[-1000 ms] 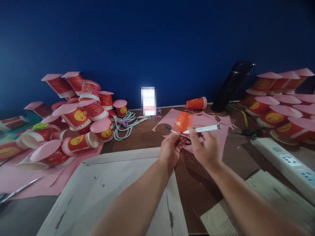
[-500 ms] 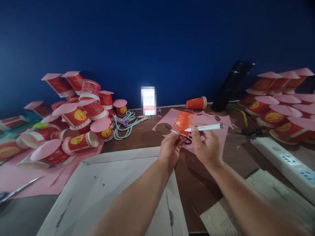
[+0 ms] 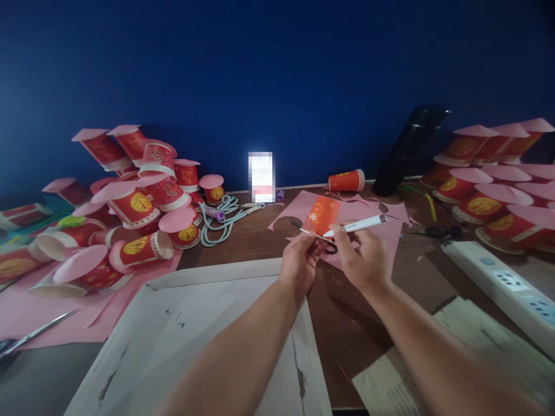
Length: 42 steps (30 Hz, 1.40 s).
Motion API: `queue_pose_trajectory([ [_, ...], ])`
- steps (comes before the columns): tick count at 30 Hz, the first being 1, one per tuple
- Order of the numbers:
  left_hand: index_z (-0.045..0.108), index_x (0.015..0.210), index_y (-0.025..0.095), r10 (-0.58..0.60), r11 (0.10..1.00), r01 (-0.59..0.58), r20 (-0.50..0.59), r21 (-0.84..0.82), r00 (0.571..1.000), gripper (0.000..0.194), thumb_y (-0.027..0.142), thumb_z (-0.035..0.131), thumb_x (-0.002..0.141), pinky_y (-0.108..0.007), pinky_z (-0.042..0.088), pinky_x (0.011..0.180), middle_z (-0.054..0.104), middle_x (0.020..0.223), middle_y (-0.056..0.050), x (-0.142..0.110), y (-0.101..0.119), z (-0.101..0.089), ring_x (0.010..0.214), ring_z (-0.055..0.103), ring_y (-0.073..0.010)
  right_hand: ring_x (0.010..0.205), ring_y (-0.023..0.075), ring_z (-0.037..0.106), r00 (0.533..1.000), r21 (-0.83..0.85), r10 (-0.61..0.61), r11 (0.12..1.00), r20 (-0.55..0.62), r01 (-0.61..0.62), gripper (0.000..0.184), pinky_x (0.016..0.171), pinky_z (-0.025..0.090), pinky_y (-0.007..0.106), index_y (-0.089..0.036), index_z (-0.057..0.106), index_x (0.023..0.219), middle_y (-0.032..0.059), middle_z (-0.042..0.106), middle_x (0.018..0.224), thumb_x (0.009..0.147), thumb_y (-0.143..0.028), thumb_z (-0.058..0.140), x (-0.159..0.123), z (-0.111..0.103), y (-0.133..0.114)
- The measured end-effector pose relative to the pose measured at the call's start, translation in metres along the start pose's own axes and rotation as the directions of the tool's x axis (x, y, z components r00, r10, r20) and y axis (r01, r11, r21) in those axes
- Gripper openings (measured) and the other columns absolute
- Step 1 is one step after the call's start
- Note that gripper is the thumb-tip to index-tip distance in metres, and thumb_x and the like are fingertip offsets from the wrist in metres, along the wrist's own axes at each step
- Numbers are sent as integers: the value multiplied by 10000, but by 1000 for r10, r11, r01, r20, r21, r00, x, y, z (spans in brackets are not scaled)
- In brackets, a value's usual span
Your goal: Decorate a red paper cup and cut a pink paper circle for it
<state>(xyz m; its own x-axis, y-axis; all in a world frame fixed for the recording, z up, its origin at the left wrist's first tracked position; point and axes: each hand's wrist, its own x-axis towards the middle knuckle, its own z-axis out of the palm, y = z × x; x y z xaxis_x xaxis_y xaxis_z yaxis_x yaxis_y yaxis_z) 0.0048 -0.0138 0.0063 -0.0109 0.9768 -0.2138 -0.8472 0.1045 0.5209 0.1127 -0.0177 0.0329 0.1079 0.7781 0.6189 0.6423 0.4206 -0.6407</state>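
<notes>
Between my hands is a red paper cup (image 3: pixel 321 215) with pale printed marks, its white rim turned toward me. My left hand (image 3: pixel 302 257) is closed on the rim from below left. In my right hand (image 3: pixel 365 254) is a white marker pen (image 3: pixel 363 223), its tip at the cup's rim on the right. Below the cup lie a sheet of pink paper (image 3: pixel 384 254) with round cut-outs and a pair of dark-handled scissors (image 3: pixel 331 249), mostly hidden by the cup and my hands.
Cups with pink discs (image 3: pixel 134 208) are heaped at left, with more stacked (image 3: pixel 481 205) at right. A white tray-like lid (image 3: pixel 195 323) lies in front. A power strip (image 3: pixel 498 283), black flask (image 3: pixel 407 153), coiled cable (image 3: pixel 219 225), lit screen (image 3: pixel 261 176) and metal scissors (image 3: pixel 41 330) surround the workspace.
The marker's tip has shifted slightly down and left along the cup's rim, and its back end has moved left with my right hand. My left hand and the cup stay nearly in place.
</notes>
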Motion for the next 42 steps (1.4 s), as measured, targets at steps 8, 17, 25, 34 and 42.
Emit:
queue_pose_trajectory([
  [8, 646, 680, 101, -4, 1000, 4, -10, 11, 1000, 74, 141, 709, 682, -233, 508, 700, 621, 632, -11, 0, 0, 0, 624, 593, -88, 642, 180, 645, 1000, -22, 20, 1000, 9, -19, 289, 581, 453, 264, -163, 686, 789, 58, 702, 705, 879, -383, 521, 1, -1, -1],
  [17, 641, 672, 105, -10, 1000, 10, -11, 13, 1000, 55, 137, 680, 695, -223, 510, 686, 614, 630, -11, -1, 1, 2, 620, 591, -84, 612, 170, 627, 1000, -44, 13, 999, -12, -13, 285, 588, 452, 266, -168, 675, 772, 54, 691, 692, 876, -381, 517, 1, -1, -3],
  [25, 639, 667, 100, -26, 1000, 26, -27, -7, 999, 48, 109, 657, 710, -207, 518, 655, 604, 618, -12, -1, 2, 2, 601, 584, -76, 661, 186, 644, 999, -43, 22, 999, -46, -24, 286, 606, 466, 275, -166, 671, 823, 64, 702, 731, 881, -392, 505, 0, 0, -1],
  [34, 638, 664, 95, -35, 999, 34, -39, -15, 999, 53, 103, 649, 716, -204, 521, 636, 600, 612, -17, -1, 3, 4, 595, 583, -79, 588, 167, 624, 996, -76, 39, 996, -75, -45, 295, 565, 454, 262, -175, 675, 842, 51, 699, 694, 886, -409, 500, 2, 0, 0],
  [42, 637, 672, 96, -46, 999, 45, -45, -23, 998, 57, 105, 645, 727, -202, 527, 627, 605, 620, -20, -2, 4, 3, 598, 590, -82, 603, 162, 629, 996, -67, 27, 997, -85, -33, 275, 583, 468, 259, -173, 666, 851, 55, 705, 716, 885, -388, 499, 2, 0, 0],
])
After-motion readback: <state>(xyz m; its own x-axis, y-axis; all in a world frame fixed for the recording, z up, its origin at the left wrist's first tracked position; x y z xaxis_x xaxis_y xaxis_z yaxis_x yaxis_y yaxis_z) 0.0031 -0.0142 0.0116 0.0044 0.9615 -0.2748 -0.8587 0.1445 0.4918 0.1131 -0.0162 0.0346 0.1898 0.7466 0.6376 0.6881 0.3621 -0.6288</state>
